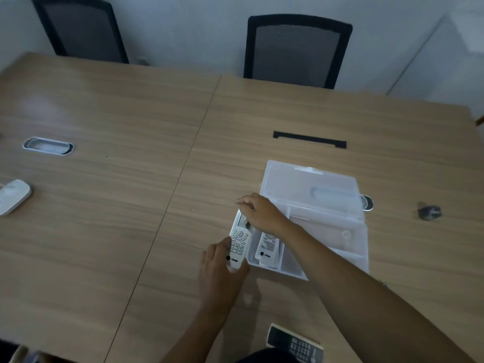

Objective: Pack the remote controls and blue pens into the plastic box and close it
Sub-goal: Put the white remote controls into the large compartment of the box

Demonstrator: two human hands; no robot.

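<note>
A clear plastic box lies open on the wooden table, its lid folded back on the far side. One white remote lies in the box's left compartment. A second white remote is held just left of the box, at its left wall. My left hand grips its near end. My right hand holds its far end, the arm crossing over the box. A dark remote lies at the table's near edge. No blue pens are visible.
Two black mesh chairs stand beyond the table. A black cable slot, an oval grommet and a round grommet are set in the tabletop. A white device lies far left, a small dark object right.
</note>
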